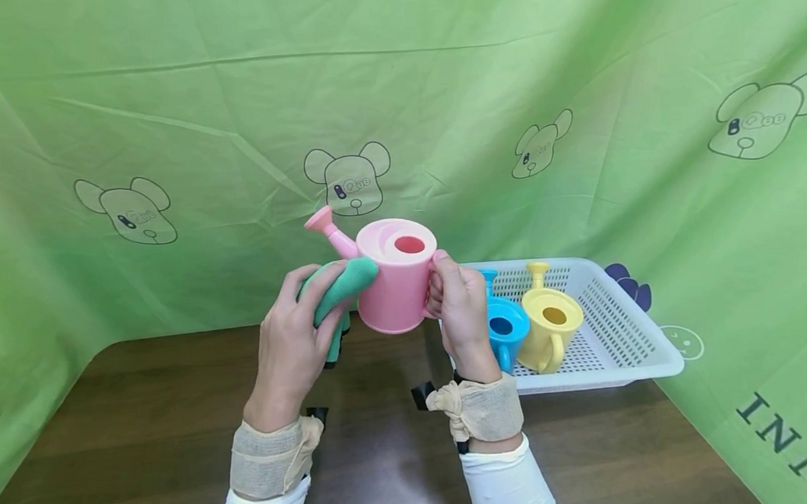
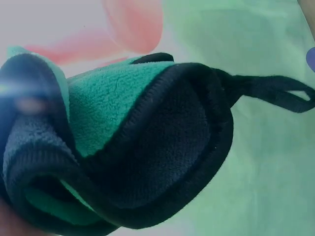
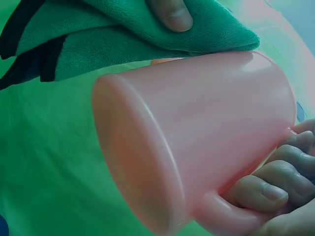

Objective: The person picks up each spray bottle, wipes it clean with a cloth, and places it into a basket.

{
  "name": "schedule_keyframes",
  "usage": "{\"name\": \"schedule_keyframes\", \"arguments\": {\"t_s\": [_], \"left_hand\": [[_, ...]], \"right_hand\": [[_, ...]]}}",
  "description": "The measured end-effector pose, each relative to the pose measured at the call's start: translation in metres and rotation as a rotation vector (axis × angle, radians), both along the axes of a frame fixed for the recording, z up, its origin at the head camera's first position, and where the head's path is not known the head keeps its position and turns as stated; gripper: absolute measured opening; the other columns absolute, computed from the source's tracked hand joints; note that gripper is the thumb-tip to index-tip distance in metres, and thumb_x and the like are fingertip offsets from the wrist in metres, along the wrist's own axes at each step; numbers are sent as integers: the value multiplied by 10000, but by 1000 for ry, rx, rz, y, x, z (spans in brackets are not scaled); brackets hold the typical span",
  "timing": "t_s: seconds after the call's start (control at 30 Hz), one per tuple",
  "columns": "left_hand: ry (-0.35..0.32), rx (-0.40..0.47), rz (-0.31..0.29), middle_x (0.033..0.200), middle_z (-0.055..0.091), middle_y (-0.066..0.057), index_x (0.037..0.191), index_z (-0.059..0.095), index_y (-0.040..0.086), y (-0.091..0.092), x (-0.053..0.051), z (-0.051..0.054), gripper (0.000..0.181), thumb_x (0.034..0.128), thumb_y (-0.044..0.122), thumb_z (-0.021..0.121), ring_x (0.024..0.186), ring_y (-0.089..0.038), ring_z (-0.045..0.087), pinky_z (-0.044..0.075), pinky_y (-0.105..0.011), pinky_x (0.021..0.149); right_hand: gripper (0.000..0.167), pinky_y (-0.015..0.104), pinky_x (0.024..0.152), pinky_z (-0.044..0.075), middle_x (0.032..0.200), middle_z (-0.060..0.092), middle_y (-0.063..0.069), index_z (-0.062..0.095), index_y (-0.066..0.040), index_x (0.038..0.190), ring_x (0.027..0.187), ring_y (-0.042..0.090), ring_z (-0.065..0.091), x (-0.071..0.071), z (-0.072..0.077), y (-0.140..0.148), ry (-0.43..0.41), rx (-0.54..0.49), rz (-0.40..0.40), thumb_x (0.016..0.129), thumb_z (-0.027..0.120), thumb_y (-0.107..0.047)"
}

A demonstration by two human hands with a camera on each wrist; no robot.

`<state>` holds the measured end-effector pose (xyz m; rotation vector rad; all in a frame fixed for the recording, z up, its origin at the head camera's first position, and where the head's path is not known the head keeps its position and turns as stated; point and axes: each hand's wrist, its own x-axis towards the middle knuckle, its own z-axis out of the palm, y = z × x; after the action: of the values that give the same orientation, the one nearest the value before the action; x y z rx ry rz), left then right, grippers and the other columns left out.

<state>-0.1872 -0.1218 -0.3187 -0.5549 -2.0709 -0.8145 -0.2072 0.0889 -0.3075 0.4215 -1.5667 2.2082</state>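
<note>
Two bare hands are raised over the brown tabletop (image 1: 146, 433), each curled on something. The left hand (image 1: 292, 345) pinches a folded green cloth (image 1: 346, 284) between thumb and fingers; it looks soft and limp, with a dark loop (image 2: 261, 93) sticking out at one end. The right hand (image 1: 463, 310) has its fingers wrapped round the handle (image 3: 221, 214) of the pink watering can (image 1: 395, 294), which is up in the air with the cloth against its side, just below the spout (image 1: 341, 241). The can looks like hollow plastic: probably light, fairly stiff and smooth enough to slip, so the handle is likely the surest hold and the slim spout the weakest. Farther right, a white basket (image 1: 615, 313) holds a blue watering can (image 1: 511, 336) and a yellow watering can (image 1: 534, 336) side by side; the right hand hides part of its left end. Behind hangs a green curtain (image 1: 438, 128).
</note>
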Motion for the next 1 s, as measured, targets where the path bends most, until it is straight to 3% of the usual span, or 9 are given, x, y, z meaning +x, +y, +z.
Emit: {"name": "schedule_keyframes", "arguments": {"t_s": [0.27, 0.53, 0.8, 1.0], "left_hand": [[9, -32, -29, 1298, 648, -132, 1385, 672, 256, 3, 0, -2, 497, 926, 141, 824, 993, -349, 726, 597, -563, 741], [-26, -74, -86, 1312, 646, -123, 1394, 668, 288, 9, -1, -2, 519, 920, 153, 830, 1046, -332, 722, 609, -537, 776], [-65, -106, -98, 1304, 644, -99, 1385, 675, 300, 13, -2, -5, 504, 923, 168, 830, 1023, -304, 718, 609, -493, 746], [-65, -141, -101, 1289, 650, -87, 1364, 682, 310, 15, -3, -8, 474, 928, 197, 829, 1002, -281, 724, 612, -488, 747]], "right_hand": [[587, 210, 437, 201, 487, 318, -50, 294, 85, 638, 407, 144, 245, 1, 0, 1, -18, 17, -25, 1089, 498, -230], [593, 224, 438, 202, 486, 325, -29, 315, 6, 592, 413, 161, 250, 0, 2, 4, 20, -25, -102, 1093, 495, -254], [578, 235, 440, 179, 490, 303, -39, 332, -77, 555, 419, 130, 233, 1, 4, 6, 75, -97, -123, 1096, 465, -233], [556, 268, 438, 159, 492, 305, -31, 340, -77, 567, 416, 139, 232, 2, 6, 8, 156, -131, -150, 1093, 451, -218]]}}
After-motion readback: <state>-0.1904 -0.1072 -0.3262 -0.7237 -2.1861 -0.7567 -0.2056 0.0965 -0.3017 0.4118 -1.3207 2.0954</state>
